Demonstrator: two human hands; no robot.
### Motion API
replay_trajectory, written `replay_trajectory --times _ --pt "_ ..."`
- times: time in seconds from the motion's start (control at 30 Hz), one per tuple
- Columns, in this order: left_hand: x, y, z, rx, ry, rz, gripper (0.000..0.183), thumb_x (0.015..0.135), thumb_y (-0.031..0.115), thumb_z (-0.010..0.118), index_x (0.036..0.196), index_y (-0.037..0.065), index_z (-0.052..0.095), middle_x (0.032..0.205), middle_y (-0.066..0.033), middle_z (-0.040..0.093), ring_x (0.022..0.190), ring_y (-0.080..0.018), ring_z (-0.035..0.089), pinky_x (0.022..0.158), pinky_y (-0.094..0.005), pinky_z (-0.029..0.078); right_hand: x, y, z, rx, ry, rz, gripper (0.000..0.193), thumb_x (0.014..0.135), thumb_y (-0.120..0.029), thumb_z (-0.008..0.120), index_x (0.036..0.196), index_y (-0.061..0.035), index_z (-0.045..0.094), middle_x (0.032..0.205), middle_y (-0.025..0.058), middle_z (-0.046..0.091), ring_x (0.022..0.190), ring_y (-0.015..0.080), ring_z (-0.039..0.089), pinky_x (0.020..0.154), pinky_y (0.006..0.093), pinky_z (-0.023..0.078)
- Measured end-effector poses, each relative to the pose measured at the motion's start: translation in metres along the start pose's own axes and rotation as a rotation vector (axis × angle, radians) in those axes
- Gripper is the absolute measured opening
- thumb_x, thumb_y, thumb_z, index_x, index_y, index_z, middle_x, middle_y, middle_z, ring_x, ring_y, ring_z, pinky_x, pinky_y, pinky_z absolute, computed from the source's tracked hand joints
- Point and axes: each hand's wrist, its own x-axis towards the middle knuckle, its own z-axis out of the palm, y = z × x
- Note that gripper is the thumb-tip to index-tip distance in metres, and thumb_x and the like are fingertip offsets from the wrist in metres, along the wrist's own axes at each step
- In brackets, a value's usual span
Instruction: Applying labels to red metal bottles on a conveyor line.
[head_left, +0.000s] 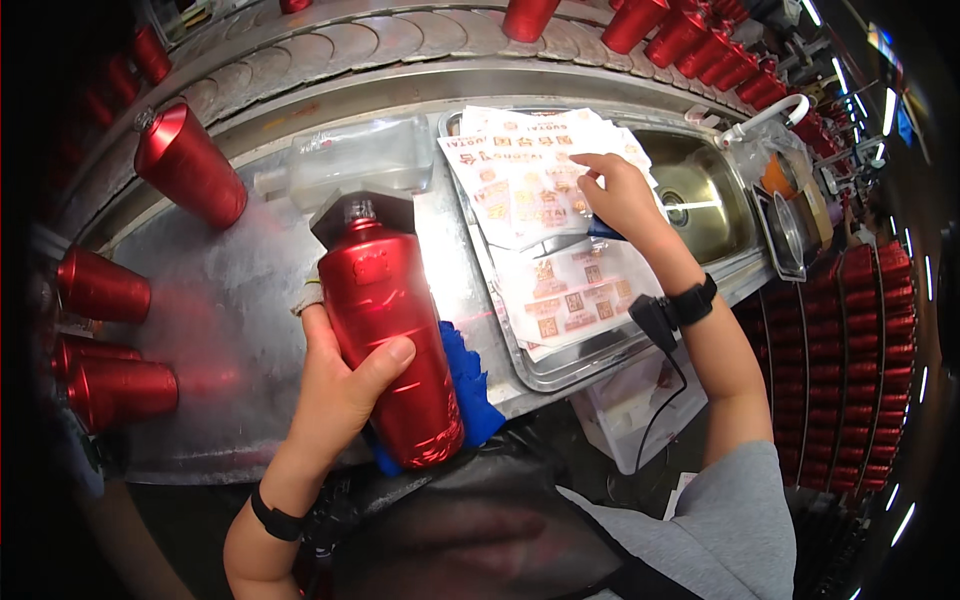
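Note:
My left hand (345,385) is wrapped round a red metallic bottle (390,315), its thumb across the front. The bottle leans with its clear neck pointing away from me, and a dark angular shape shows around the neck. Over a stack of white sheets printed with gold and red designs (535,185), my right hand (622,195) reaches with its index finger touching the upper sheets. Its other fingers are curled against a thin metal tool with a dark blue handle (604,229), whose exact kind is unclear. The sheets lie in a metal tray (540,382).
Left of me stand several red bottles (190,165). A clear glass bottle (360,158) lies behind the held one. Beneath it is a blue cloth (470,385). A sink (700,205) adjoins the tray at right; a conveyor (330,58) curves along the back.

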Motion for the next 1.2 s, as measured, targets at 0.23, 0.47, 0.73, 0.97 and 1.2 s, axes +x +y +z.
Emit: replay_trajectory --times 0.23,0.47,0.73,0.97,1.2 --pt "0.0 -0.002 0.0 -0.084 -0.003 -0.01 0.077 0.082 0.023 0.078 0.135 0.003 0.025 0.125 -0.0143 0.051 0.112 -0.0203 0.056 0.095 -0.0368 0.05 0.04 0.016 0.014 -0.284 -0.121 0.12 0.031 0.085 -0.016 0.056 0.11 -0.02 0.075 0.107 0.0163 0.066 0.1 0.0347 0.064 0.088 0.0425 0.051" --pt "0.003 -0.004 -0.003 -0.102 0.01 -0.024 0.082 0.08 0.022 0.079 0.138 0.005 0.024 0.127 -0.0133 0.049 0.113 -0.0204 0.055 0.096 -0.0374 0.05 0.06 0.069 -0.007 -0.459 -0.012 0.122 0.024 0.084 -0.018 0.062 0.103 -0.0217 0.077 0.105 0.013 0.065 0.098 0.0318 0.066 0.084 0.0418 0.053" --pt "0.006 -0.006 0.0 -0.146 -0.006 -0.023 0.084 0.079 0.024 0.08 0.138 0.005 0.024 0.127 -0.013 0.049 0.114 -0.0196 0.055 0.097 -0.0376 0.049 0.102 0.133 -0.003 -0.328 0.246 0.239 0.032 0.075 -0.031 0.076 0.095 -0.0067 0.076 0.091 0.0131 0.071 0.081 0.0268 0.068 0.074 0.0365 0.053" --pt "0.003 -0.006 -0.001 -0.149 -0.003 -0.01 0.084 0.079 0.024 0.08 0.139 0.005 0.024 0.126 -0.0132 0.05 0.112 -0.0194 0.056 0.096 -0.0375 0.049 0.108 0.128 -0.006 -0.016 0.135 0.569 0.025 0.072 -0.029 0.078 0.079 -0.0055 0.073 0.071 0.0055 0.07 0.063 0.0149 0.064 0.063 0.0309 0.049" --pt "0.004 -0.007 -0.001 -0.106 0.02 -0.01 0.082 0.079 0.023 0.079 0.139 0.005 0.025 0.126 -0.0131 0.051 0.111 -0.0198 0.057 0.095 -0.0365 0.05 0.075 0.099 -0.035 -0.057 0.333 0.289 0.021 0.076 -0.025 0.073 0.085 -0.0063 0.075 0.074 0.0101 0.07 0.069 0.0209 0.068 0.066 0.0341 0.051"
